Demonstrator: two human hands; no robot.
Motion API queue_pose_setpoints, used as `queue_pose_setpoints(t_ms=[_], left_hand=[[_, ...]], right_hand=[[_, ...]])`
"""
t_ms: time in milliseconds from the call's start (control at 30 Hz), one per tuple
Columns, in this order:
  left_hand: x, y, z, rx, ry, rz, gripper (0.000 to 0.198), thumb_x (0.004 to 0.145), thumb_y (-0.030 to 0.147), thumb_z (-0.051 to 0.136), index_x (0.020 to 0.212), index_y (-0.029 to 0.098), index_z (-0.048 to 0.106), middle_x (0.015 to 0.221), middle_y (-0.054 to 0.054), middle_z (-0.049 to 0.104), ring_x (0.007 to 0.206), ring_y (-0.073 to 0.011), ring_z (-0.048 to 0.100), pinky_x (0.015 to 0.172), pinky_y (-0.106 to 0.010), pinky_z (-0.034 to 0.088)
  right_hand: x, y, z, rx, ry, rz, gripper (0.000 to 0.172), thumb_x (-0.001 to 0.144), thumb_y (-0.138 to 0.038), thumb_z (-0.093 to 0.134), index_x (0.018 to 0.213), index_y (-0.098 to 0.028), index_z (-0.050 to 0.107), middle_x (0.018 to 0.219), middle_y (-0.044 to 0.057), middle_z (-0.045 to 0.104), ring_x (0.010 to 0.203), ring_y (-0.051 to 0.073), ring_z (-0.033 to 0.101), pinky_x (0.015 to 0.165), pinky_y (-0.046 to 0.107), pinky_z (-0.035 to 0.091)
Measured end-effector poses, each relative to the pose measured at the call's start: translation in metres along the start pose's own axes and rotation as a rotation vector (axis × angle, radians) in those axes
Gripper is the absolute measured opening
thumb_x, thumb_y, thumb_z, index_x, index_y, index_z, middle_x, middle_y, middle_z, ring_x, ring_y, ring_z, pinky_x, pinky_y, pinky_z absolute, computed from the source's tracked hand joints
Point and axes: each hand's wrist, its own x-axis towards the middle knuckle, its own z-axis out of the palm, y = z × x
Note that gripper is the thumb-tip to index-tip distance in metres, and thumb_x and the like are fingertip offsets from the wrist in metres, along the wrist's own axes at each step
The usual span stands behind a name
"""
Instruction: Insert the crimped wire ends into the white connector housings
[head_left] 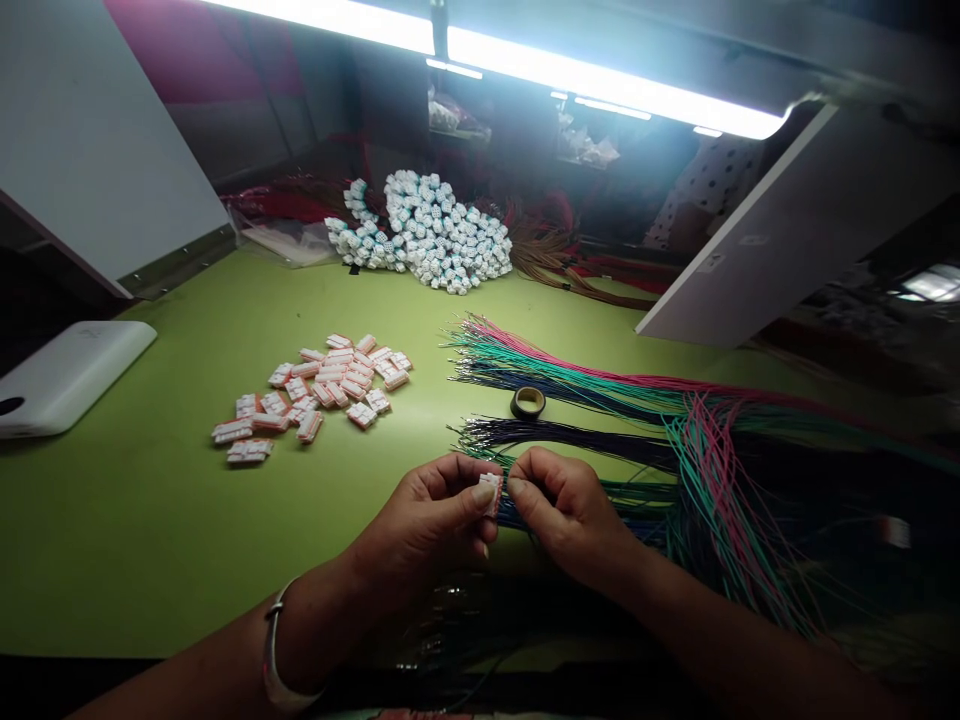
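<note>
My left hand (442, 505) is closed on a small white and orange plastic connector (491, 490), pinched between thumb and fingers. Close beside it on the right, my right hand (562, 505) is closed in a pinch, its fingertips almost at the connector's edge. It seems to hold the end of a thin wire, mostly hidden by the fingers. Beneath and behind the hands lie bundles of dark and green wires (637, 492) with metal tips. Several more white and orange connectors (330, 385) lie loose on the green table (150, 530), to the left and beyond my left hand.
A roll of dark tape (528, 403) sits by the pink, teal and blue wires (570, 370). A heap of white connectors (442, 235) stands at the back. On the left is a white power bank (75, 375). White panels (735, 240) flank the table under a bright lamp (600, 80).
</note>
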Motion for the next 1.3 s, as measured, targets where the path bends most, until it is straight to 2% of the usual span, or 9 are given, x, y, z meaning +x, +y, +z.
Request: queue_pose_setpoints(t_ms=[233, 433, 500, 633, 733, 800, 933, 1100, 1300], left_hand=[[0.0, 0.0, -0.002, -0.038, -0.02, -0.017, 0.021, 0.078, 0.025, 0.077, 0.095, 0.014, 0.068, 0.071, -0.001, 0.061, 0.059, -0.0094, 0.059, 0.051, -0.018, 0.05], [0.002, 0.008, -0.001, -0.107, 0.055, -0.025, 0.02, 0.077, 0.018, 0.077, 0.096, 0.014, 0.07, 0.073, -0.001, 0.061, 0.061, -0.0085, 0.059, 0.052, -0.015, 0.05], [0.003, 0.01, -0.001, -0.113, 0.075, -0.018, 0.021, 0.077, 0.016, 0.077, 0.096, 0.014, 0.07, 0.075, -0.002, 0.062, 0.062, -0.0088, 0.059, 0.053, -0.016, 0.05], [0.005, 0.01, -0.003, -0.113, 0.083, -0.011, 0.021, 0.076, 0.017, 0.077, 0.096, 0.014, 0.07, 0.076, -0.002, 0.061, 0.062, -0.0088, 0.059, 0.052, -0.016, 0.049], [0.005, 0.01, -0.003, -0.097, 0.085, -0.01, 0.02, 0.077, 0.018, 0.077, 0.095, 0.014, 0.069, 0.075, -0.001, 0.06, 0.061, -0.0085, 0.058, 0.051, -0.016, 0.048], [0.005, 0.01, -0.003, -0.08, 0.089, -0.011, 0.018, 0.078, 0.018, 0.076, 0.095, 0.014, 0.069, 0.074, -0.001, 0.06, 0.061, -0.0082, 0.057, 0.051, -0.016, 0.048], [0.006, 0.011, -0.003, -0.062, 0.085, -0.008, 0.018, 0.079, 0.018, 0.075, 0.096, 0.013, 0.069, 0.074, -0.001, 0.06, 0.061, -0.0083, 0.057, 0.051, -0.016, 0.048], [0.007, 0.009, -0.006, -0.065, 0.068, -0.003, 0.02, 0.08, 0.02, 0.075, 0.097, 0.014, 0.069, 0.075, -0.001, 0.059, 0.062, -0.0082, 0.057, 0.051, -0.016, 0.047], [0.006, 0.006, -0.008, -0.063, 0.048, -0.002, 0.019, 0.081, 0.02, 0.074, 0.098, 0.014, 0.068, 0.074, -0.001, 0.059, 0.06, -0.0079, 0.057, 0.05, -0.016, 0.047]], right_hand=[[0.002, 0.001, 0.001, 0.059, 0.01, 0.022, 0.02, 0.089, -0.025, 0.052, 0.071, -0.016, 0.054, 0.062, -0.003, 0.047, 0.058, 0.011, 0.04, 0.054, 0.023, 0.034], [0.011, -0.006, -0.009, 0.044, 0.003, 0.027, 0.017, 0.089, -0.026, 0.055, 0.075, -0.017, 0.057, 0.066, -0.003, 0.052, 0.061, 0.01, 0.044, 0.057, 0.021, 0.037], [0.018, -0.007, -0.021, -0.093, -0.016, 0.022, 0.018, 0.091, -0.028, 0.053, 0.078, -0.016, 0.06, 0.068, -0.003, 0.057, 0.061, 0.01, 0.048, 0.057, 0.021, 0.038], [0.042, 0.006, -0.059, -0.68, 0.042, 0.076, 0.021, 0.093, -0.032, 0.052, 0.091, -0.019, 0.067, 0.074, -0.001, 0.066, 0.065, 0.012, 0.057, 0.059, 0.022, 0.04], [0.068, 0.028, -0.086, -0.878, 0.111, 0.151, 0.019, 0.092, -0.024, 0.053, 0.091, -0.017, 0.07, 0.085, 0.007, 0.071, 0.08, 0.019, 0.062, 0.07, 0.027, 0.041], [0.084, 0.042, -0.095, -0.983, 0.091, 0.189, 0.018, 0.092, -0.022, 0.054, 0.089, -0.016, 0.071, 0.09, 0.01, 0.071, 0.087, 0.021, 0.064, 0.076, 0.03, 0.044], [0.102, 0.058, -0.096, -1.127, -0.003, 0.21, 0.021, 0.095, -0.032, 0.056, 0.101, -0.014, 0.066, 0.102, 0.008, 0.068, 0.094, 0.02, 0.064, 0.086, 0.039, 0.05], [0.105, 0.064, -0.093, -1.208, -0.095, 0.159, 0.025, 0.095, -0.032, 0.058, 0.11, -0.013, 0.063, 0.11, 0.009, 0.065, 0.097, 0.02, 0.064, 0.086, 0.041, 0.053], [0.109, 0.069, -0.091, -1.171, -0.096, 0.094, 0.024, 0.095, -0.033, 0.058, 0.108, -0.013, 0.063, 0.109, 0.008, 0.065, 0.096, 0.02, 0.064, 0.085, 0.04, 0.053]])
